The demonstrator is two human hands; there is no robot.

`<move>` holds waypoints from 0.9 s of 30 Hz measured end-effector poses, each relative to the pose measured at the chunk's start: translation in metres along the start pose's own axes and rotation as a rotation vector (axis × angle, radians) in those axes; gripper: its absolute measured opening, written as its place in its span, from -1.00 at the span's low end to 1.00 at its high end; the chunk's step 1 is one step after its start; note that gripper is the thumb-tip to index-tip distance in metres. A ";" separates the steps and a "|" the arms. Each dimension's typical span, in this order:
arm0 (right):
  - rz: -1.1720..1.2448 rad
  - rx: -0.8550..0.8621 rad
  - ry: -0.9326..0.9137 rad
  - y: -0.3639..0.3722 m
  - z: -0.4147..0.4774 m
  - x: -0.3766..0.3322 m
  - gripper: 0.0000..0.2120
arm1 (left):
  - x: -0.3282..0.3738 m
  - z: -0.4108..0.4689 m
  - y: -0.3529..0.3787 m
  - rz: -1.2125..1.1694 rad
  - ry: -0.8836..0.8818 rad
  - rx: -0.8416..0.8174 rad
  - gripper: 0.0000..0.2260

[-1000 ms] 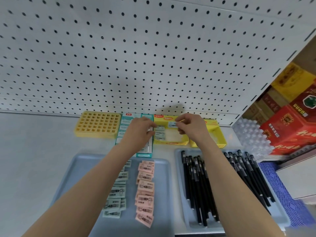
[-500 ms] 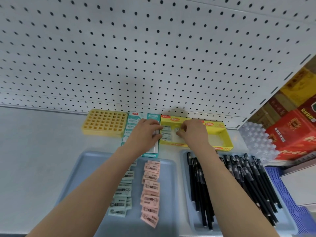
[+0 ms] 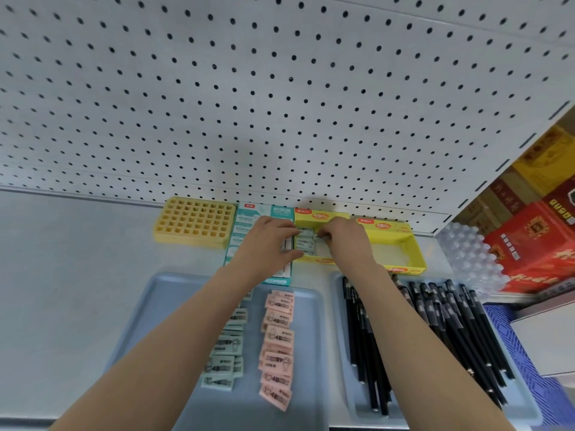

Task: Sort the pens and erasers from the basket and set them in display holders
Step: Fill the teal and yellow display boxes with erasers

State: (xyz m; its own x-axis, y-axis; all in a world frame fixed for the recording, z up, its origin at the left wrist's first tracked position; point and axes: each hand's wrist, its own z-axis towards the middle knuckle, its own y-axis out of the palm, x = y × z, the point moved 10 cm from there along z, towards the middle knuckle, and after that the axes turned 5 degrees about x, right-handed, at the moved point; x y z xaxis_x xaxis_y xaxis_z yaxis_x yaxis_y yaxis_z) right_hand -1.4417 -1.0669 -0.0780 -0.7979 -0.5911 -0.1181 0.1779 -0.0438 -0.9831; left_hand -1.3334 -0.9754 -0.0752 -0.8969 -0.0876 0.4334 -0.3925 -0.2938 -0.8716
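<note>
Two hands meet at the left yellow display box (image 3: 322, 216), just above the middle of the frame. The right hand (image 3: 347, 241) has its fingers curled, tips pinching the top eraser (image 3: 311, 234) of a row of erasers (image 3: 305, 247) lying inside that box. The left hand (image 3: 267, 242) is bent too, thumb below and fingers above the left ends of that row, bracketing it. Each pale green eraser lies with its long axis left to right, the row running up the frame.

Left of the box sits a teal display box (image 3: 247, 220), half covered by the left hand, then a yellow pen holder (image 3: 194, 220) full of holes. To the right stands a second yellow display box (image 3: 404, 241).

Below, a grey tray (image 3: 146, 309) carries green erasers (image 3: 222, 365) and pink erasers (image 3: 277, 346) in two columns, partly hidden by the left forearm. Another tray (image 3: 337, 306) holds black pens (image 3: 364, 337), pointing up the frame; the right forearm crosses them. White pegboard (image 3: 249, 104) fills the top, with red cartons (image 3: 535, 241) at right.
</note>
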 end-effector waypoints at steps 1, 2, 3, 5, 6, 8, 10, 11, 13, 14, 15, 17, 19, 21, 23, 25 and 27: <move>0.013 0.009 0.001 -0.001 -0.001 0.000 -0.70 | 0.002 -0.001 -0.001 0.000 0.010 -0.008 -0.54; 0.038 0.018 0.009 -0.004 -0.003 0.001 -0.70 | 0.004 -0.002 -0.003 -0.002 0.023 -0.019 -0.56; 0.073 0.025 0.022 -0.007 -0.006 0.002 -0.69 | 0.006 -0.005 -0.007 -0.013 0.033 -0.025 -0.57; 0.156 0.058 0.045 -0.017 -0.015 0.003 -0.71 | 0.006 -0.014 -0.019 -0.064 0.035 -0.013 -0.60; 0.203 0.086 0.049 -0.023 -0.022 0.001 -0.73 | 0.003 -0.019 -0.028 -0.089 0.033 0.008 -0.63; 0.314 0.147 0.026 -0.038 -0.038 -0.009 -0.77 | -0.007 -0.034 -0.046 -0.141 0.009 0.061 -0.71; 0.417 0.182 -0.017 -0.049 -0.056 -0.025 -0.82 | -0.023 -0.055 -0.062 -0.214 -0.048 0.105 -0.80; 0.454 0.176 -0.039 -0.051 -0.064 -0.035 -0.83 | -0.031 -0.067 -0.068 -0.246 -0.079 0.120 -0.83; 0.494 0.113 -0.089 -0.049 -0.078 -0.059 -0.83 | -0.044 -0.092 -0.073 -0.267 -0.143 0.121 -0.90; 0.501 0.072 -0.122 -0.045 -0.084 -0.073 -0.84 | -0.051 -0.104 -0.071 -0.256 -0.173 0.105 -0.93; 0.493 0.037 -0.161 -0.040 -0.089 -0.086 -0.84 | -0.055 -0.115 -0.068 -0.242 -0.198 0.081 -0.95; 0.438 -0.004 -0.240 -0.031 -0.096 -0.112 -0.85 | -0.060 -0.134 -0.060 -0.240 -0.224 0.038 -0.95; 0.365 -0.018 -0.296 -0.025 -0.100 -0.132 -0.84 | -0.060 -0.147 -0.053 -0.248 -0.219 0.006 -0.92; 0.248 -0.038 -0.333 -0.018 -0.101 -0.147 -0.84 | -0.059 -0.153 -0.051 -0.240 -0.200 -0.011 -0.83; 0.090 -0.046 -0.365 -0.011 -0.102 -0.160 -0.87 | -0.058 -0.156 -0.051 -0.220 -0.193 -0.017 -0.84; -0.041 -0.053 -0.390 -0.007 -0.104 -0.172 -0.91 | -0.058 -0.158 -0.052 -0.206 -0.199 -0.015 -0.88; -0.106 -0.059 -0.383 -0.002 -0.106 -0.176 -0.86 | -0.058 -0.159 -0.052 -0.195 -0.214 -0.012 -0.88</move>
State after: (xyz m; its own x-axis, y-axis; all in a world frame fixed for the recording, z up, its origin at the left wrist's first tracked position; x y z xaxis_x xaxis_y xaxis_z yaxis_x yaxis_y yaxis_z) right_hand -1.3623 -0.8771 -0.0702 -0.5356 -0.8438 0.0338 0.0642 -0.0806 -0.9947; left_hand -1.2931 -0.8040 -0.0913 -0.7412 -0.2297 0.6307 -0.5570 -0.3138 -0.7689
